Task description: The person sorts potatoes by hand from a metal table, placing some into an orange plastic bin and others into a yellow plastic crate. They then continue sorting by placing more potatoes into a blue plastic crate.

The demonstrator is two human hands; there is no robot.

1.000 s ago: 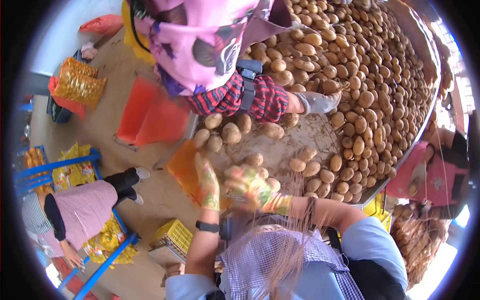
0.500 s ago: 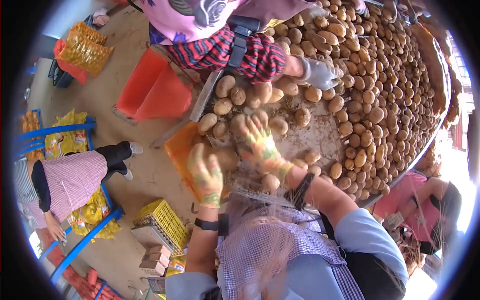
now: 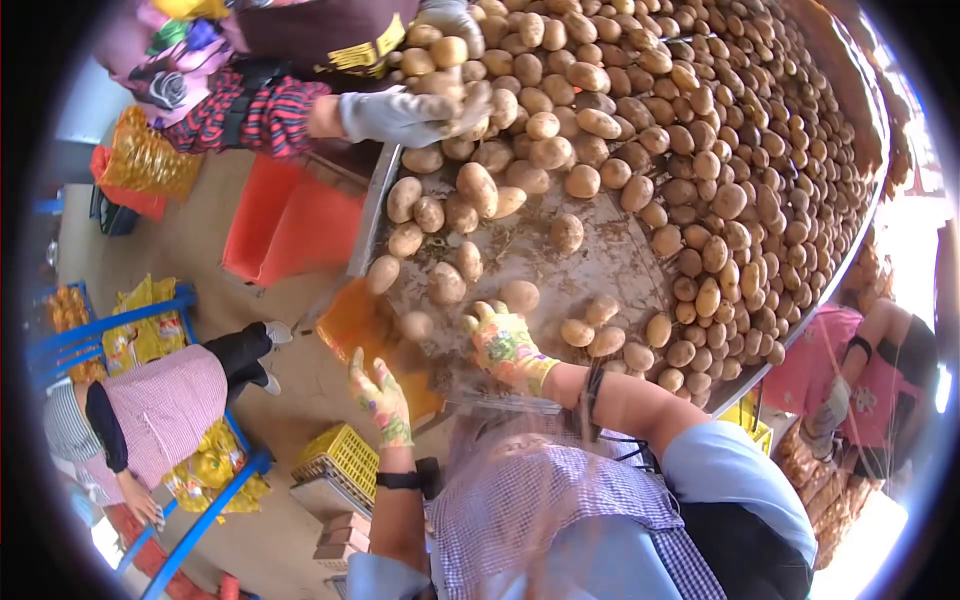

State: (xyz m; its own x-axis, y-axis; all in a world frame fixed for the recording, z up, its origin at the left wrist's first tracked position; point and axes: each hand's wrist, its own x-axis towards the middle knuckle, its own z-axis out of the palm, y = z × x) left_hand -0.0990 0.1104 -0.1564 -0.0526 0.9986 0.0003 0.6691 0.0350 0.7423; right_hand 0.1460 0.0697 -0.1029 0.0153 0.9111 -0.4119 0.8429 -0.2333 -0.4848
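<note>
My left hand [image 3: 380, 402], in a flower-patterned glove, is raised beside the orange chute [image 3: 350, 325] with its fingers spread and nothing in it. A blurred potato [image 3: 416, 326] is at the table edge by the chute, between my hands. My right hand [image 3: 506, 350], gloved alike, reaches low over the metal sorting table [image 3: 620, 235], fingers apart and slightly bent. A potato [image 3: 519, 296] lies just beyond its fingertips, and another potato [image 3: 446, 284] is to the left of that. Neither hand grips a potato.
A large heap of potatoes [image 3: 720, 200] covers the table's far and right side. Across from me, a co-worker's grey-gloved hand [image 3: 400, 117] is over potatoes. A red bin [image 3: 290, 220] and a yellow crate [image 3: 345, 460] stand on the floor at left. Another person [image 3: 840, 370] is at right.
My right hand has drawn back toward me, and several potatoes near the chute are gone from the table edge. My left hand has shifted slightly left. The co-worker's hand has moved left.
</note>
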